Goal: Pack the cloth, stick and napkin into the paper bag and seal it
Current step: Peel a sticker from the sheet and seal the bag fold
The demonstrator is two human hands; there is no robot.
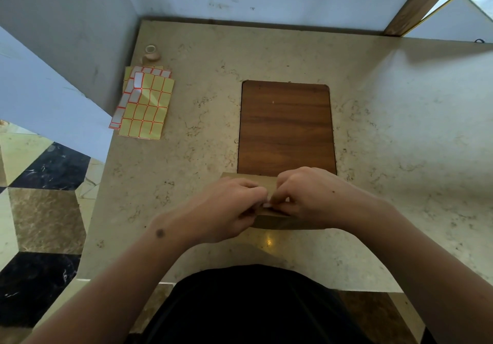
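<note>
— Where is the paper bag (269,221)?

— Flat on the tabletop (386,135), under both hands, its far edge on the wooden board (286,127).

— And the fingers?

— The left hand (226,207) and right hand (306,197) meet over it, fingers curled together, pinching a small pale sticker against the bag's fold. The sticker sheets (144,103) lie well off beyond the left fingers.

This looks like a home interior rather than a workshop: a beige marble counter (373,119) set against scuffed pale-blue walls (69,31), above a patterned marble floor (45,210) of black, tan and cream tiles, with a wooden door frame (421,2) at top right.
</note>
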